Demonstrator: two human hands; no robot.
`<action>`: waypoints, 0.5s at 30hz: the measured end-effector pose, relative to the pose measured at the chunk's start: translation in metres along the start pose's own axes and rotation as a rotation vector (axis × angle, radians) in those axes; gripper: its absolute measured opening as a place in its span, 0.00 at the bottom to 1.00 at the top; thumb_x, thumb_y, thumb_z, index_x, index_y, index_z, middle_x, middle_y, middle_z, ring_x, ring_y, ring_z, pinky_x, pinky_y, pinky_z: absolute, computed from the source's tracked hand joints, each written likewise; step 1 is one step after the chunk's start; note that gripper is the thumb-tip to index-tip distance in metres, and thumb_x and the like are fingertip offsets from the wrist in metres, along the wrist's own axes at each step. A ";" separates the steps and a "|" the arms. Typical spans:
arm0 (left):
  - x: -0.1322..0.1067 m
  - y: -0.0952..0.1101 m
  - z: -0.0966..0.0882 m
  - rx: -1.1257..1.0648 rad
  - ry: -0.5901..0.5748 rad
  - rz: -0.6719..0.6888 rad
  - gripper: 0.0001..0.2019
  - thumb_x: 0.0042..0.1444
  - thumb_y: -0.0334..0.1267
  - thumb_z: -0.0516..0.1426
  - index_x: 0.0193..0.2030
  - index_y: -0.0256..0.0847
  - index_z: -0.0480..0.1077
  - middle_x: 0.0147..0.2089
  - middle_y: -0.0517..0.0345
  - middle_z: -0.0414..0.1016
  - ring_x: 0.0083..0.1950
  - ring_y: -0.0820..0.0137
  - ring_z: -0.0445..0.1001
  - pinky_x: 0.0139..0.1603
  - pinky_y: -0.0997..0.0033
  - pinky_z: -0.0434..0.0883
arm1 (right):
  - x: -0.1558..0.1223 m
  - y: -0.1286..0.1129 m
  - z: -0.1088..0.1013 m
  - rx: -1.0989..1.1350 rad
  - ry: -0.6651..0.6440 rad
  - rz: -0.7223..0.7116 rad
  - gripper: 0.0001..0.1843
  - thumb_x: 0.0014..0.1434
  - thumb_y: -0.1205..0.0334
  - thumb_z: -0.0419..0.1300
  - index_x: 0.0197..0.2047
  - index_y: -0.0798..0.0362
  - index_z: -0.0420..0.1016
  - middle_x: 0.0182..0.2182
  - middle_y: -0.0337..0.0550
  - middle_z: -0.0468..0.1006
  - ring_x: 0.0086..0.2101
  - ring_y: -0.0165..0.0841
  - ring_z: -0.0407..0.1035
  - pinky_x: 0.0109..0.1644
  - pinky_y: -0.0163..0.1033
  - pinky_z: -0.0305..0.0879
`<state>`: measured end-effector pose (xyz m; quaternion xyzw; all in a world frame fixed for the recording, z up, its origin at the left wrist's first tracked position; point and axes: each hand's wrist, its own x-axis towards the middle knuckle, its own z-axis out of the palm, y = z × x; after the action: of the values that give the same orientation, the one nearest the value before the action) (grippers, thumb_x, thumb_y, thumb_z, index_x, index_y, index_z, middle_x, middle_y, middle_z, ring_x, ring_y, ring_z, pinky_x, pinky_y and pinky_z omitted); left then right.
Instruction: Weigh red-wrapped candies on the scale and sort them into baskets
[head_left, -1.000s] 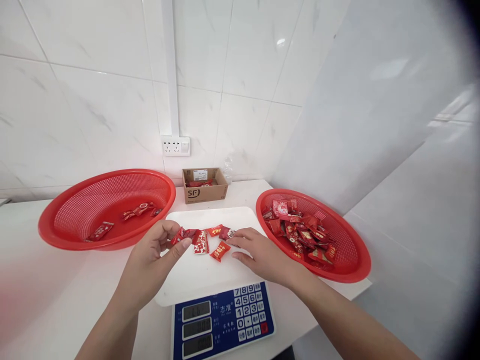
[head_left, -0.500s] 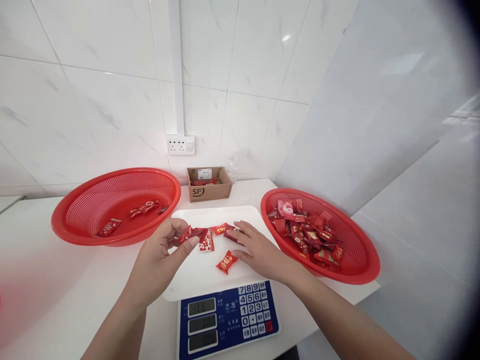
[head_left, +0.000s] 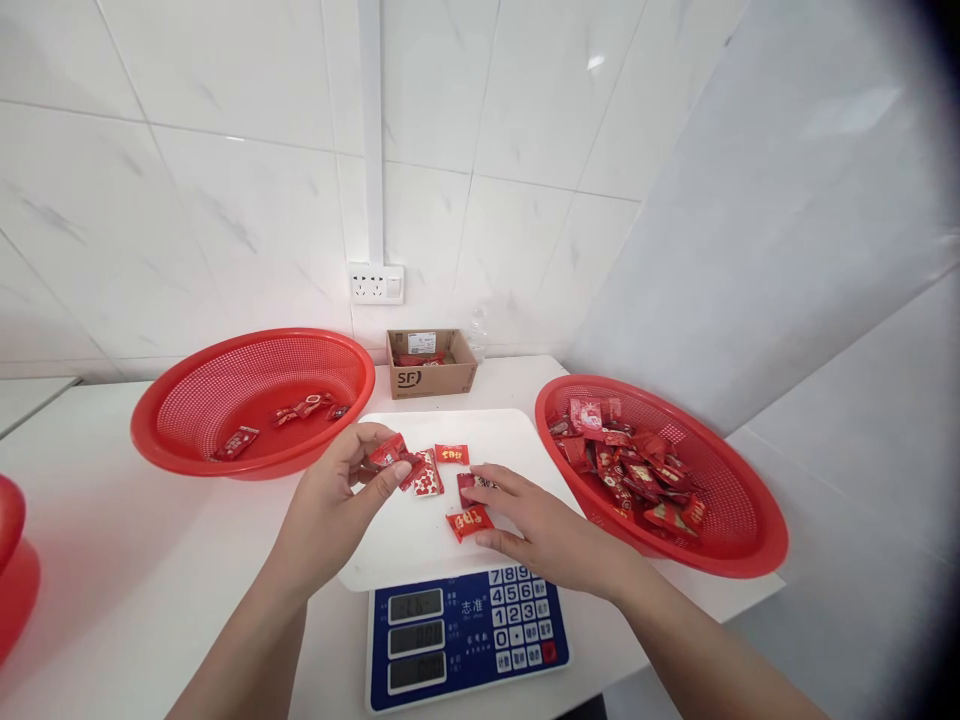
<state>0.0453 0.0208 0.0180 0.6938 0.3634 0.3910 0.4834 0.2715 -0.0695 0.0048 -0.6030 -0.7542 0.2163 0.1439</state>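
Head view, down on a white counter. Holds 1 red candy point(head_left: 388, 452) in the left hand point(head_left: 330, 505), pinched between thumb and forefinger, just above the far-left part of the white scale tray point(head_left: 409, 550). Lays the right hand point(head_left: 540, 525) flat on the tray, fingers spread wide, gripping nothing. Touches with it 2 pieces: the fingertip candy point(head_left: 474, 485) and the thumb candy point(head_left: 471, 521). Shows 2 loose candies point(head_left: 452, 454) lying on the tray near the left hand. Shows the blue keypad point(head_left: 517, 625) at the near edge, below both hands. Shows also the left basket point(head_left: 187, 415) with few candies, the right basket point(head_left: 739, 520) with a heap, and between them, by the wall, a cardboard box point(head_left: 431, 378).
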 end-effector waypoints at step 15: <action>-0.006 0.006 0.019 -0.085 -0.298 -0.028 0.11 0.55 0.44 0.58 0.44 0.46 0.70 0.42 0.56 0.75 0.43 0.64 0.73 0.44 0.64 0.71 | 0.004 -0.036 0.009 0.217 0.320 -0.159 0.12 0.65 0.55 0.49 0.38 0.51 0.70 0.36 0.43 0.76 0.37 0.33 0.69 0.42 0.39 0.65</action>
<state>0.0603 0.0066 0.0178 0.7181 0.2803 0.2920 0.5661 0.2361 -0.0736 0.0146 -0.5491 -0.7394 0.1857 0.3424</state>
